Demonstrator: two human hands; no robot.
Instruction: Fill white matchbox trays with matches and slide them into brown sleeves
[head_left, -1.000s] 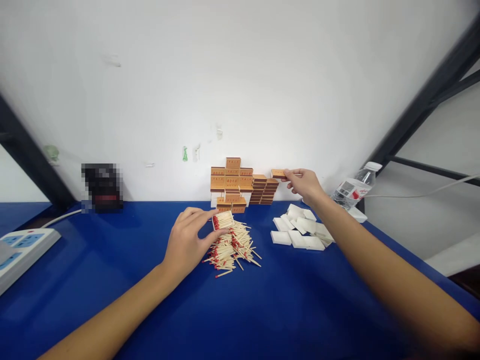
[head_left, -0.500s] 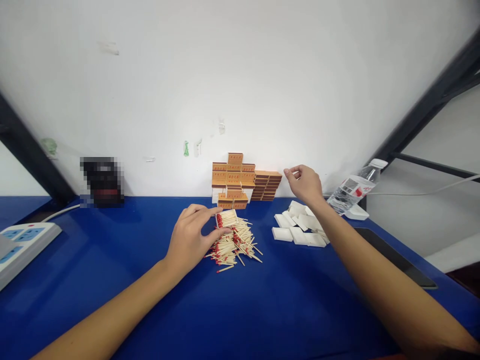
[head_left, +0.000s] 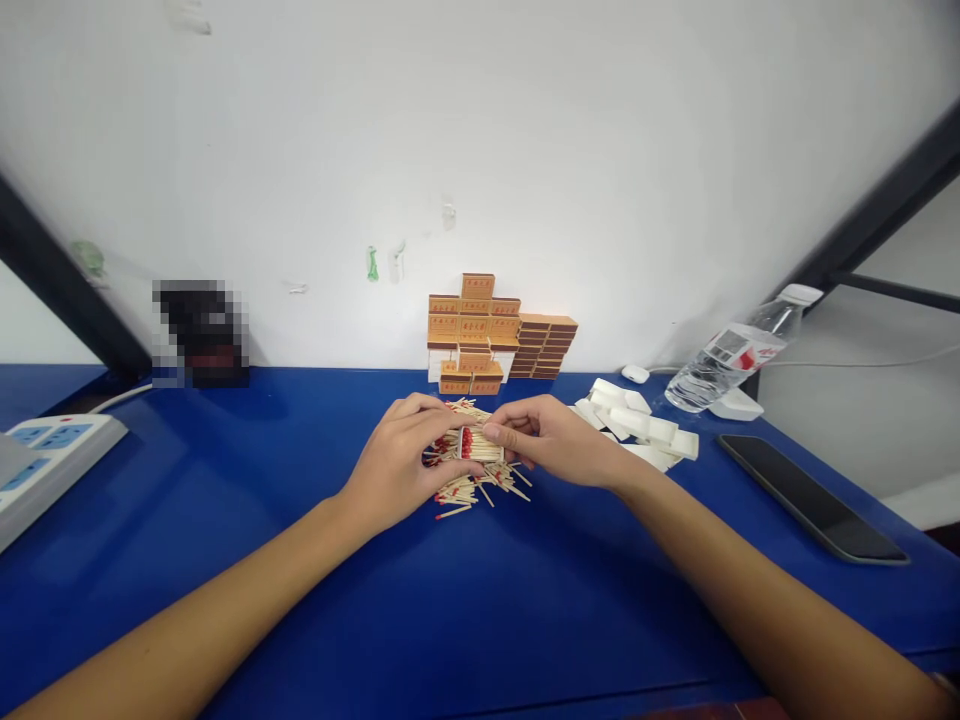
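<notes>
- Head view: your left hand [head_left: 405, 450] grips 1 white tray [head_left: 460, 442] between thumb and fingers.
- Tray location: above the loose match pile [head_left: 459, 494], midway between the worktop's [head_left: 337, 630] left and right edges. Matches [head_left: 482, 444] fill the tray, red heads toward your left hand.
- Your right hand [head_left: 559, 440] is partly closed at the tray's right end, thumb over the matches; you cannot tell whether it grips.
- Along the rear edge: stacked matchboxes [head_left: 474, 323].
- Right of the pile: a heap of white trays [head_left: 646, 424].
- Near the right edge: 1 phone [head_left: 814, 500]; toward the rear right corner, 1 tilted bottle [head_left: 739, 352].
</notes>
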